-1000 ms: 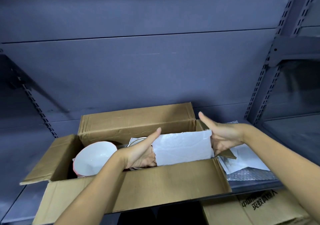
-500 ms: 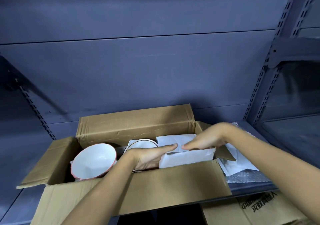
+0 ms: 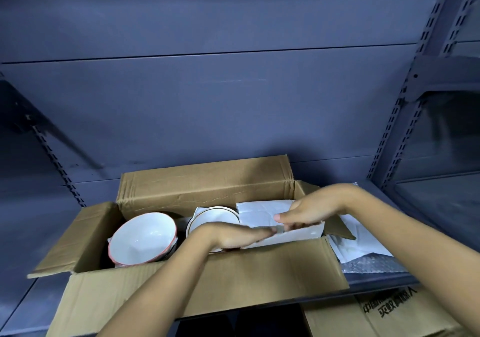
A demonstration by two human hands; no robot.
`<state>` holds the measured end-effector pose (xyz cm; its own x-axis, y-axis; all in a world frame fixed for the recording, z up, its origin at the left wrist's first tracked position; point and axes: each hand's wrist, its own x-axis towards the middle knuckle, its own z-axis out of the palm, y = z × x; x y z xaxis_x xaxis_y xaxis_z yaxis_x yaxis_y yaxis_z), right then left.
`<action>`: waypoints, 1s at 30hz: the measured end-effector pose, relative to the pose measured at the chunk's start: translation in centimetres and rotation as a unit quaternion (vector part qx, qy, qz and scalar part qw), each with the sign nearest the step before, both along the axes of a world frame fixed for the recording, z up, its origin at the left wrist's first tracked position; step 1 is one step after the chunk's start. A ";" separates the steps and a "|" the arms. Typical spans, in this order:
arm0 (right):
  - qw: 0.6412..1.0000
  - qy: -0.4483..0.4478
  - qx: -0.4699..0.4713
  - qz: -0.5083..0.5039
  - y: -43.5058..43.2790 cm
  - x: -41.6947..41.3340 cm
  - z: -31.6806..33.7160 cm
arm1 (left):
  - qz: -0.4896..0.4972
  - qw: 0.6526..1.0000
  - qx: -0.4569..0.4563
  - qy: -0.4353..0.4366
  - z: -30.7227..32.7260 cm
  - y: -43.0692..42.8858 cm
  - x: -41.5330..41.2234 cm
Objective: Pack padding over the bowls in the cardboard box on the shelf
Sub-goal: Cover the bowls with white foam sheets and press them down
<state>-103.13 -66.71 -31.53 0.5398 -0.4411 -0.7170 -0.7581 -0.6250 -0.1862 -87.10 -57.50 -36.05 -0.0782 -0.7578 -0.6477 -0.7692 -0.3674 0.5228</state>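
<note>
An open cardboard box [image 3: 202,279] sits on the grey shelf with its flaps spread. Inside on the left, a white bowl with a pink rim [image 3: 142,236] leans tilted. In the middle lies a white bowl with a thin dark rim [image 3: 215,217]. A white padding sheet [image 3: 257,214] lies flat over the right part of the box. My left hand [image 3: 233,238] presses flat on the sheet's near edge, fingers straight. My right hand [image 3: 304,213] rests palm down on the sheet from the right, its fingers extended. Whatever sits under the sheet is hidden.
More white sheets [image 3: 361,243] and bubble wrap [image 3: 374,264] lie on the shelf [image 3: 389,279] right of the box. Another cardboard box with printed characters [image 3: 389,308] stands below the shelf edge. Slotted shelf uprights [image 3: 397,141] rise at the right.
The sheet went from being held upright between both hands to lying flat in the box. Both hands turned palm down onto it, and now press lower than half a second ago.
</note>
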 end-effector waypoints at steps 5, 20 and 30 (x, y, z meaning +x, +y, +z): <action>0.996 0.060 0.066 -0.021 0.9 0.4 -0.9 | -0.029 0.999 -0.020 -0.021 0.4 -0.7 -0.7; 0.979 -0.090 -0.148 0.108 -1.6 -1.6 -1.9 | -0.071 0.982 -0.124 -0.124 -1.0 -1.1 1.0; 0.913 -0.149 -0.362 0.115 -2.5 -0.9 -6.8 | -0.052 0.926 -0.258 -0.272 -3.3 -2.3 0.2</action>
